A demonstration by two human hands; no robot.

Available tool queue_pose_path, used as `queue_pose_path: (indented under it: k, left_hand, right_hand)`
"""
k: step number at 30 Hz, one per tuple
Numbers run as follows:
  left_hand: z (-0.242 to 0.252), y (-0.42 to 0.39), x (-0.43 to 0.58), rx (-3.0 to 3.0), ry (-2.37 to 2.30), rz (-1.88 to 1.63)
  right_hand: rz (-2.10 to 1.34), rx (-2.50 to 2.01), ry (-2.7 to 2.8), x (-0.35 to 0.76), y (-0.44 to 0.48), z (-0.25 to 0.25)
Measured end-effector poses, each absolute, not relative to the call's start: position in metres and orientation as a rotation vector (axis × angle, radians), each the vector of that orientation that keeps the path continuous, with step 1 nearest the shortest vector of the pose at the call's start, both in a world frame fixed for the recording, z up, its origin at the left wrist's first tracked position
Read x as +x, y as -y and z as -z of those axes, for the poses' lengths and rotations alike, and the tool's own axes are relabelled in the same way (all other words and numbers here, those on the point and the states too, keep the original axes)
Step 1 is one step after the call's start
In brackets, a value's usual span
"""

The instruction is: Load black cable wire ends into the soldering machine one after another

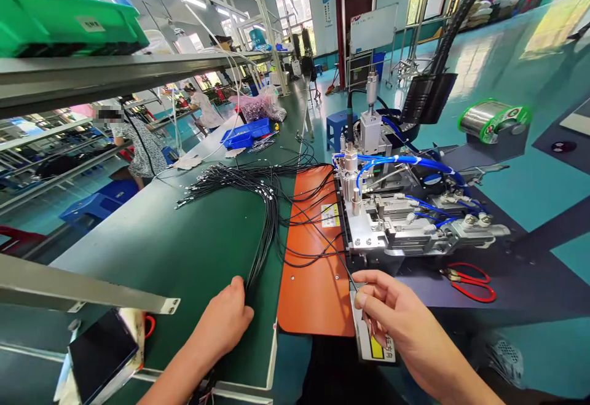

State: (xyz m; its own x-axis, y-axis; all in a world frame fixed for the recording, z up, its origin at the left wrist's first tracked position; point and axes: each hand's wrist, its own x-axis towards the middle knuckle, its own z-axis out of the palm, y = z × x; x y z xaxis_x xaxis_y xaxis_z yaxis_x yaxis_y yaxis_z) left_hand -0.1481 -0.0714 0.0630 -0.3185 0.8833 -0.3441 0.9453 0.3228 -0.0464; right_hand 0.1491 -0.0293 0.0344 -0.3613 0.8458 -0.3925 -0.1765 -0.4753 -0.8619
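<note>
My left hand [227, 319] is closed around a bundle of thin black cables [263, 233] near the front edge of the green bench mat. From there the bundle runs away from me and fans out into many loose ends with small light tips. Between thumb and forefinger, my right hand [387, 313] pinches a single black cable [345, 263] in front of the machine. That cable stretches back over the orange plate [313, 306], where several other cables lie in loops. A label plate with a yellow patch [377, 351] sits below my right fingers, partly covered by them.
Right of the orange plate stands a metal machine [391, 227] with blue air tubes. Red-handled scissors [474, 282] and a solder spool [493, 121] are farther right. A blue tray [246, 133] lies at the back; a phone [102, 356] is at lower left. A person [141, 147] sits beyond the bench.
</note>
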Motion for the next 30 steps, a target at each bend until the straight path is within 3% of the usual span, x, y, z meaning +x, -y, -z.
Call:
queue_pose_path:
  k: [3, 7, 10, 13, 15, 17, 21, 30]
  left_hand:
    - [-0.084, 0.068, -0.144, 1.374, -2.250, -0.099]
    - [-0.105, 0.073, -0.127, 0.929, -1.786, -0.607]
    - [-0.110, 0.069, -0.115, 1.078, -1.684, -0.450]
    - [-0.114, 0.047, -0.106, 1.601, -1.809, -0.163]
    - [-0.115, 0.026, -0.095, 1.960, -1.796, -0.302]
    - [-0.110, 0.007, -0.076, 2.244, -1.468, -0.509]
    - [-0.088, -0.012, -0.035, 2.536, -0.812, -0.453]
    - [-0.045, -0.015, -0.026, 2.790, -0.879, -0.536]
  right_hand:
    - [-1.915, -1.085, 0.955, 0.151, 0.028, -0.041]
    - [-1.933, -1.051, 0.900, 0.153, 0.026, -0.048]
    - [-1.860, -1.092, 0.958, 0.155, 0.025, -0.046]
    - [-1.804, -1.134, 1.055, 0.157, 0.024, -0.041]
    - [-1.767, -1.170, 1.136, 0.158, 0.023, -0.038]
    - [-1.705, -1.186, 1.257, 0.159, 0.023, -0.038]
    - [-1.608, -1.092, 1.413, 0.163, 0.023, -0.039]
    - [-1.419, -1.279, 1.242, 0.165, 0.025, -0.021]
